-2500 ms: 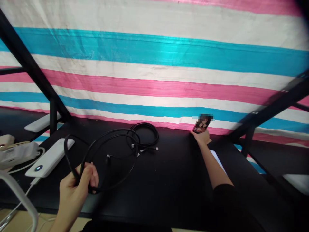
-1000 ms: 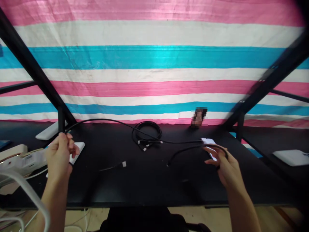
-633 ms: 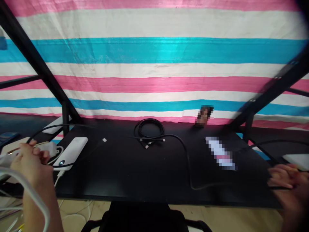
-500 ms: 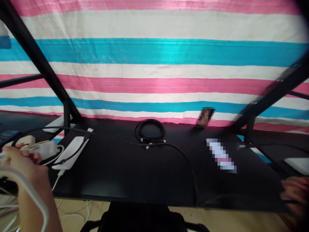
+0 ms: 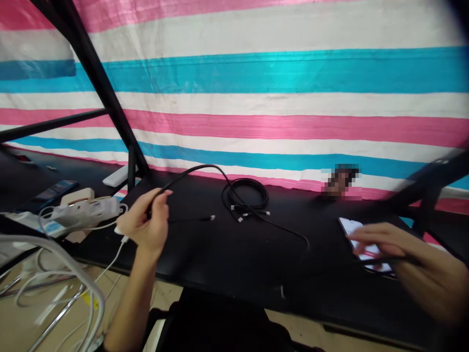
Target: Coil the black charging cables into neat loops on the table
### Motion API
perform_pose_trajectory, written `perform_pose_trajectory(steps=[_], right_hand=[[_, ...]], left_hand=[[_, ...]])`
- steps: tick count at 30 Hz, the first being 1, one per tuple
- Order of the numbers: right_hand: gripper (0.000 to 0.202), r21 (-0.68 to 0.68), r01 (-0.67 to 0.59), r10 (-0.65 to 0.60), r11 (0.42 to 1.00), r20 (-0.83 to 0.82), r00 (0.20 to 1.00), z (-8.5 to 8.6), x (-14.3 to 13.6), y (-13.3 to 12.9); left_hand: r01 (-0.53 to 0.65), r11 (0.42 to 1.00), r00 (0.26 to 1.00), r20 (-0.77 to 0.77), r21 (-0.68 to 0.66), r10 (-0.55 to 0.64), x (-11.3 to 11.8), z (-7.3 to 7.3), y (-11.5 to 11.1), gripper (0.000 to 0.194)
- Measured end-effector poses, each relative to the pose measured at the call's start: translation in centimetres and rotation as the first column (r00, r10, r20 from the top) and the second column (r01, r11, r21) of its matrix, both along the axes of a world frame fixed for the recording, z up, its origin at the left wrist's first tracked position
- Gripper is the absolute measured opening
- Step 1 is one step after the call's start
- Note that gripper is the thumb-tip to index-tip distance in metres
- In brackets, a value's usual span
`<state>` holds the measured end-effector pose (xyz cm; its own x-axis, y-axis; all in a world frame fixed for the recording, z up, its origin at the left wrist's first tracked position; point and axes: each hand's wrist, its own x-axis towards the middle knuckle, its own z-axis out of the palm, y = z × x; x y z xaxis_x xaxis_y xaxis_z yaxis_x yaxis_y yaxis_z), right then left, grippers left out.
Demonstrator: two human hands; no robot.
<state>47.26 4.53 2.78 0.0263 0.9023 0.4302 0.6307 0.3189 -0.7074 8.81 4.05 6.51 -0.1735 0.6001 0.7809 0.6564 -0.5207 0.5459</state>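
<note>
My left hand [image 5: 146, 226] pinches a long black cable [image 5: 205, 167] above the black table [image 5: 227, 254]. The cable arcs up from my fingers, drops past a coiled black cable [image 5: 249, 194], and runs right along the tabletop. My right hand [image 5: 414, 266] is blurred, low at the right, with a thin stretch of the same cable across its fingers. It hovers over a lit phone [image 5: 353, 231] lying flat. A loose plug end [image 5: 212, 217] lies just right of my left hand.
A white power strip [image 5: 84, 211] with white leads sits at the table's left end. Another phone [image 5: 340, 182] leans against the striped tarp [image 5: 256, 98]. Black frame struts [image 5: 98, 83] slant at left and right. A chair [image 5: 220, 322] stands below the front edge.
My hands had stretched the cable out wide; both have now come back inward, the left one raised over the table's left part, the right one over the lit phone. The view shifted left.
</note>
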Motion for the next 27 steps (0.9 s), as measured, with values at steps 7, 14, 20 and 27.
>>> perform_pose_trajectory(steps=[7, 14, 20, 27], right_hand=[[0.048, 0.306, -0.113, 0.058, 0.945, 0.183, 0.981, 1.8, -12.1, 3.3], [0.03, 0.503, -0.137, 0.0, 0.853, 0.263, 0.965, 0.3, -16.7, 3.4], [0.036, 0.519, -0.047, -0.086, 0.853, 0.23, 0.969, 0.1, -16.0, 2.4], [0.035, -0.05, -0.234, 0.231, 0.971, -0.055, 0.971, -4.7, -14.0, 2.4]], left_hand=[[0.269, 0.945, 0.944, -0.244, 0.189, -0.22, 4.8, -1.1, 0.7, 0.014], [0.457, 0.877, 0.874, -0.112, -0.148, -0.473, 6.1, -3.0, 0.6, 0.018], [0.488, 0.789, 0.872, 0.167, -0.373, -0.461, 5.4, -4.6, 0.6, 0.009], [0.233, 0.952, 0.74, 0.671, -0.199, -0.041, 3.9, -4.9, 2.0, 0.019]])
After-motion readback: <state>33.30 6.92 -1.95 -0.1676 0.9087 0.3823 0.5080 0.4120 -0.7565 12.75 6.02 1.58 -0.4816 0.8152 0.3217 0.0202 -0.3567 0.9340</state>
